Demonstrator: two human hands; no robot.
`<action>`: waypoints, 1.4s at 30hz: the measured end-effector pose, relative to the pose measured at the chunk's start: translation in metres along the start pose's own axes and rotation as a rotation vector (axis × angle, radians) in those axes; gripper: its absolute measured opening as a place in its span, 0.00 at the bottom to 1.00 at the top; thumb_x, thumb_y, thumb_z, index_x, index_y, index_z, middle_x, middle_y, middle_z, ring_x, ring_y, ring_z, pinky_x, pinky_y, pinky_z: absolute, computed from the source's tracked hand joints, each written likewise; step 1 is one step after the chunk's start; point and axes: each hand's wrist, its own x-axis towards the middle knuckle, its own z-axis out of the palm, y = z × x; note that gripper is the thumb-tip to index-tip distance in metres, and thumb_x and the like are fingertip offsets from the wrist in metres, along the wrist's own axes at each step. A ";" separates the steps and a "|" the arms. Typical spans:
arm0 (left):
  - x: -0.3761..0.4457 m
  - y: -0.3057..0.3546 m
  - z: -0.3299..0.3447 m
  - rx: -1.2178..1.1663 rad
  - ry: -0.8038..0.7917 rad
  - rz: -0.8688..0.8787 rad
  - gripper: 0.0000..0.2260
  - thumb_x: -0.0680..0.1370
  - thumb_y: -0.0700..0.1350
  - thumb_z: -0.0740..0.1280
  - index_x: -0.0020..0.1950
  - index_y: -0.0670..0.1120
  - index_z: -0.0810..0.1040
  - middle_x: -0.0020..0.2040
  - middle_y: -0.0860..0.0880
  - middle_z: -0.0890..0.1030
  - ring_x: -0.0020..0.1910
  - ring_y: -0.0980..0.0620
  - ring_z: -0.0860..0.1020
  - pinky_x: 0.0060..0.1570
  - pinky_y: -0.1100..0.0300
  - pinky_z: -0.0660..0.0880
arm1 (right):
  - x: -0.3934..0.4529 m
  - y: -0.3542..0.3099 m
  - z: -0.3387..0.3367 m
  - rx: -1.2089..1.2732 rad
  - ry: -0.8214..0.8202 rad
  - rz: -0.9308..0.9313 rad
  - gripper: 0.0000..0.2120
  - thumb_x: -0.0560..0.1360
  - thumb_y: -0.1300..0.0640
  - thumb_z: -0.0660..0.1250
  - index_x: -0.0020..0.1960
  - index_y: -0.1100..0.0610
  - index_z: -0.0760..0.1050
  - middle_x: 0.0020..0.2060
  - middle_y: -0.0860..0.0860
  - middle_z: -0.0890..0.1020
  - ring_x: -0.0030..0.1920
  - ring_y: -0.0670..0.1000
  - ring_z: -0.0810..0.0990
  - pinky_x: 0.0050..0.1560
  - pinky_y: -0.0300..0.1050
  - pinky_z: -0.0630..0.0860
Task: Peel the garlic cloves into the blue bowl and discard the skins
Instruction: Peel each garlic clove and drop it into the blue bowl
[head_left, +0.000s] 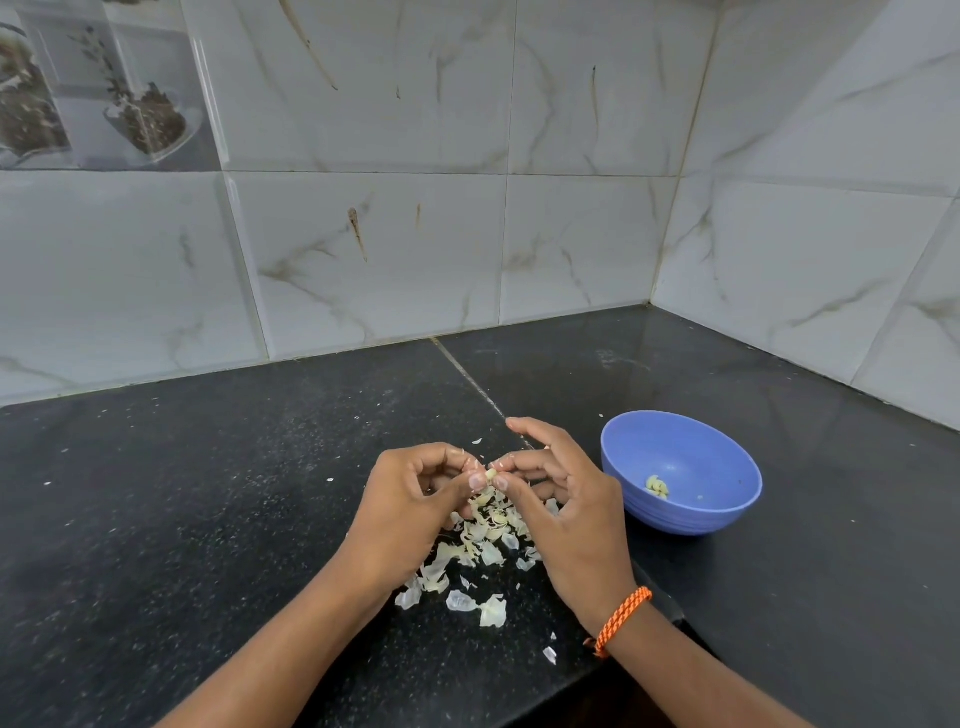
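Note:
A small pale garlic clove (490, 473) is pinched between the fingertips of both hands above the black counter. My left hand (410, 506) holds it from the left with thumb and curled fingers. My right hand (571, 506) pinches it from the right, its index finger raised. Below the hands lies a heap of papery garlic skins (483, 540). The blue bowl (727, 519) stands to the right of my right hand, with a few peeled cloves (657, 486) on its bottom.
The black stone counter (208, 493) meets white marble-patterned wall tiles (363, 249) at the back and at the right, forming a corner. Loose skin flakes (475, 605) are scattered toward the counter's front edge. An orange braided band (621, 618) circles my right wrist.

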 end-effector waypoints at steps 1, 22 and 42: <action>0.000 0.000 0.000 -0.020 -0.005 -0.004 0.11 0.75 0.50 0.77 0.48 0.43 0.88 0.42 0.40 0.86 0.35 0.50 0.82 0.34 0.62 0.77 | 0.000 0.000 0.000 0.021 -0.011 0.010 0.24 0.78 0.62 0.76 0.70 0.46 0.78 0.47 0.43 0.88 0.51 0.47 0.87 0.52 0.41 0.84; -0.001 0.003 0.000 0.148 0.078 0.046 0.04 0.82 0.45 0.74 0.47 0.48 0.84 0.41 0.48 0.86 0.37 0.48 0.86 0.39 0.52 0.78 | -0.001 -0.011 0.000 0.252 0.012 0.097 0.19 0.80 0.61 0.74 0.69 0.50 0.77 0.50 0.51 0.89 0.49 0.54 0.88 0.45 0.45 0.85; 0.006 -0.009 -0.023 0.482 0.231 0.066 0.08 0.78 0.44 0.77 0.44 0.58 0.86 0.39 0.59 0.86 0.40 0.56 0.85 0.43 0.50 0.84 | 0.083 -0.034 -0.125 -0.493 -0.046 0.104 0.13 0.78 0.61 0.73 0.60 0.48 0.81 0.32 0.46 0.86 0.36 0.42 0.83 0.47 0.40 0.75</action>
